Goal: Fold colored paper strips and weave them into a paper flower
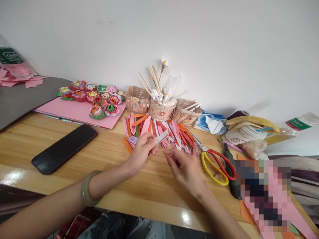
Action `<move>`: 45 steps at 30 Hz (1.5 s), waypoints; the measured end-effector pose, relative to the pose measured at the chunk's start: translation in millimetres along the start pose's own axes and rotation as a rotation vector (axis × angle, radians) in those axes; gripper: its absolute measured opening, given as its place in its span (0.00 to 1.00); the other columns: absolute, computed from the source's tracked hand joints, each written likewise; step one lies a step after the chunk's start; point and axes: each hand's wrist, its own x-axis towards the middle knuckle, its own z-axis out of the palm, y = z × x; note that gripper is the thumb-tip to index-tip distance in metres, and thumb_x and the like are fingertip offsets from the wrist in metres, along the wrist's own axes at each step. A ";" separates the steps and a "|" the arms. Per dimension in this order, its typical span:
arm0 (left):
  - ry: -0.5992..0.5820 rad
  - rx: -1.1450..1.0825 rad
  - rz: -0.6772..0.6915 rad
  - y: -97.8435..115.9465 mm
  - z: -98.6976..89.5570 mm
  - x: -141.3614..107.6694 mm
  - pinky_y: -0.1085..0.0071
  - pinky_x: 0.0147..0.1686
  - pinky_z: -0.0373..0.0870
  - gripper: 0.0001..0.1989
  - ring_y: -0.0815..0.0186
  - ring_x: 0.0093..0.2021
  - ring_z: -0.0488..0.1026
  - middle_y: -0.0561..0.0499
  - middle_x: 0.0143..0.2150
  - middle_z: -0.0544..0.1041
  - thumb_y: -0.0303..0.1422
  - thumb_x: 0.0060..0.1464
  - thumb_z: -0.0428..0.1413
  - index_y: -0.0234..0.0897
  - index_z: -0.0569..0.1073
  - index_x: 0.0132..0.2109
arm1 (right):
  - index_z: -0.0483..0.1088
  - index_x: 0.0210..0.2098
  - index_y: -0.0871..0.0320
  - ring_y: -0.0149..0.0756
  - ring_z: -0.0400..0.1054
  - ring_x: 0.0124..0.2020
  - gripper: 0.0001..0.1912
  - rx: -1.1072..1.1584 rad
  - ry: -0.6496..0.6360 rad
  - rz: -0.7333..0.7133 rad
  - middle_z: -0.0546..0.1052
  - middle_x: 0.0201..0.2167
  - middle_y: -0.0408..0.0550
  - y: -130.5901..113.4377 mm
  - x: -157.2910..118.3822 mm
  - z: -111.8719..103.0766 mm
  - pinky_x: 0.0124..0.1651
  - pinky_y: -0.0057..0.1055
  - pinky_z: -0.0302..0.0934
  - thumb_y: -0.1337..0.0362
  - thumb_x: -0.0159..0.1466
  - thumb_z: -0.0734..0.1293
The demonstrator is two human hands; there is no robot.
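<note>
My left hand [144,147], with a bangle on its wrist, pinches a small folded white paper piece [162,136] between thumb and finger. Just to its right, my right hand [183,166] has its thumb and index finger brought close together; anything between them is too small to make out. The two hands are slightly apart above the wooden table [119,192]. Behind them lies a pile of folded paper strips [185,137] in pink, orange, red and lilac.
A black phone [64,148] lies left. Paper flowers [93,96] sit on pink sheets [59,108] behind it. Decorated baskets [163,110] with sticks and pens stand by the wall. Scissors [218,166], a tissue pack [211,122] and a lidded cup [243,132] are at right.
</note>
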 end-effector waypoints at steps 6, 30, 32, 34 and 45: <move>-0.048 -0.038 0.064 2.0 -7.5 3.4 0.76 0.21 0.48 0.10 0.75 0.17 0.52 0.62 0.15 0.57 0.37 0.53 0.48 0.36 0.59 0.31 | 0.69 0.34 0.60 0.26 0.54 0.16 0.11 0.078 0.037 0.079 0.63 0.15 0.39 2.0 1.6 0.2 0.21 0.24 0.48 0.63 0.63 0.57; -0.420 1.069 0.384 -2.1 -7.8 -7.1 0.68 0.31 0.57 0.08 0.61 0.33 0.67 0.48 0.31 0.71 0.32 0.57 0.44 0.37 0.65 0.34 | 0.72 0.32 0.58 0.28 0.58 0.16 0.12 -0.176 0.200 0.280 0.70 0.15 0.42 17.2 8.6 -19.9 0.22 0.25 0.47 0.59 0.61 0.59; -0.425 1.104 0.381 -1.4 -7.5 -7.0 0.68 0.31 0.57 0.09 0.59 0.33 0.68 0.46 0.31 0.72 0.33 0.57 0.43 0.36 0.66 0.35 | 0.72 0.32 0.58 0.30 0.61 0.17 0.12 -0.330 0.212 0.275 0.73 0.18 0.44 19.1 8.7 -19.8 0.22 0.25 0.46 0.60 0.61 0.59; -0.430 1.103 0.404 -1.7 -7.9 -7.0 0.68 0.31 0.57 0.09 0.60 0.33 0.68 0.46 0.31 0.72 0.34 0.57 0.44 0.36 0.67 0.35 | 0.73 0.32 0.57 0.32 0.62 0.17 0.12 -0.499 0.234 0.295 0.74 0.19 0.46 22.0 9.5 -20.7 0.22 0.26 0.43 0.61 0.61 0.59; -0.467 1.320 0.526 -1.8 -7.5 -8.4 0.66 0.32 0.66 0.12 0.58 0.36 0.73 0.41 0.36 0.75 0.32 0.59 0.41 0.30 0.67 0.40 | 0.72 0.30 0.55 0.30 0.67 0.18 0.10 -0.533 0.078 0.069 0.75 0.18 0.42 11.6 4.6 -22.9 0.22 0.25 0.42 0.62 0.61 0.59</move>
